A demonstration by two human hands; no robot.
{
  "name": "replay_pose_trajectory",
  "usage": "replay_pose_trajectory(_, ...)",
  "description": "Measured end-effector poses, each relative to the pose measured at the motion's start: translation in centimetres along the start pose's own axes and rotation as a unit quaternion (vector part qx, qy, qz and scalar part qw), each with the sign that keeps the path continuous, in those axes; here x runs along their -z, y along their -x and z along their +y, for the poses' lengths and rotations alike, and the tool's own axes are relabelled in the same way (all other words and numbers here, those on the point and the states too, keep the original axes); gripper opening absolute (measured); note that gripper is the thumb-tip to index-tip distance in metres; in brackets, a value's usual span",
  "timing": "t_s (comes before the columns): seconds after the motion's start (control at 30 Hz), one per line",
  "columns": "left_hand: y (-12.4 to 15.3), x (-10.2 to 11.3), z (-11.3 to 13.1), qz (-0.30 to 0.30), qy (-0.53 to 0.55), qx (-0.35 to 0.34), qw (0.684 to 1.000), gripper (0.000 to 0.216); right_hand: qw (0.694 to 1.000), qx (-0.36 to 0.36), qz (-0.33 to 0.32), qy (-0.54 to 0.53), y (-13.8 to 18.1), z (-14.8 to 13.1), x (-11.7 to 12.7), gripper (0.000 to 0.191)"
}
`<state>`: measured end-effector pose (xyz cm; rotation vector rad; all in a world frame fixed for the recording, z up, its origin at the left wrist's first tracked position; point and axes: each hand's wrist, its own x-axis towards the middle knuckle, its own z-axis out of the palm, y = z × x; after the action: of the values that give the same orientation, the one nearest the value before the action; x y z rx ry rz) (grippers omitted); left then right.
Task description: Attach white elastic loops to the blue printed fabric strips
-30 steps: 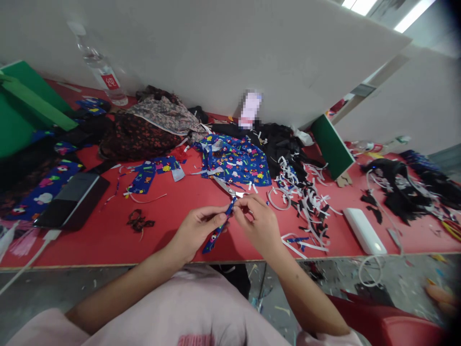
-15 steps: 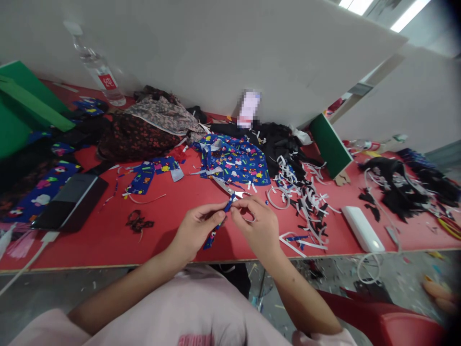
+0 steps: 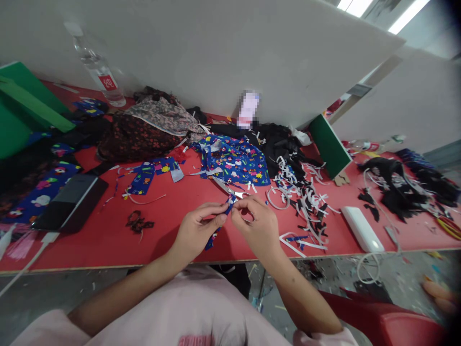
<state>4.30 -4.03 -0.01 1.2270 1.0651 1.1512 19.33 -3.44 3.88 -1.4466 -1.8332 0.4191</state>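
Note:
Between my two hands is a narrow strip of blue printed fabric [image 3: 213,238], its lower end hanging down over the red table. My left hand [image 3: 198,228] pinches the strip between thumb and forefinger. At the strip's upper end the fingertips of my right hand [image 3: 255,222] are pinched together on it. A pair of scissors [image 3: 237,194] lies just beyond my fingertips, its handles partly hidden by my right hand. Behind the scissors is a larger piece of the same blue printed cloth [image 3: 234,161].
White and black fabric scraps [image 3: 309,206] lie to the right, near a white power bank [image 3: 362,229]. A black box-like device [image 3: 68,202] with a cable sits left. Further back stand a water bottle [image 3: 97,67], floral cloth [image 3: 144,129] and a blurred-out phone [image 3: 248,109].
The fabric strip has shifted slightly in my fingers, and its upper end looks more spread. Both hands stay in nearly the same place.

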Motion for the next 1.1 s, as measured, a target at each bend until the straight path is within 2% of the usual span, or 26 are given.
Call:
replay_pose_trajectory(0.27,0.03,-0.03,0.35,-0.002,0.017,0.015,1.0,0.023,1.0,0.022,-0.006,0.01,-0.12,0.07,0.28,0.007)
replay_pose_trajectory(0.43,-0.01,-0.41,0.1,-0.008,0.134,0.118,0.984,0.029,1.0,0.005,-0.018,-0.017,-0.11,0.2,0.61,0.006)
replay_pose_trajectory(0.5,-0.04,-0.55,-0.14,-0.01,0.173,0.137,0.975,0.029,1.0,-0.002,-0.015,-0.022,-0.05,0.17,0.6,0.006)
replay_pose_trajectory(0.6,-0.08,-0.63,-0.34,-0.004,0.177,0.132,0.975,0.027,1.0,-0.012,-0.005,-0.019,0.05,0.09,0.5,0.005)
replay_pose_trajectory(0.83,-0.1,-0.52,-0.19,0.01,0.107,0.099,0.989,0.031,1.0,-0.006,-0.004,-0.017,0.09,0.19,0.24,0.005)
replay_pose_trajectory(1.1,-0.08,-0.33,-0.12,-0.002,0.043,0.03,0.999,0.024,1.0,0.011,-0.001,0.008,-0.19,0.02,0.15,0.009)
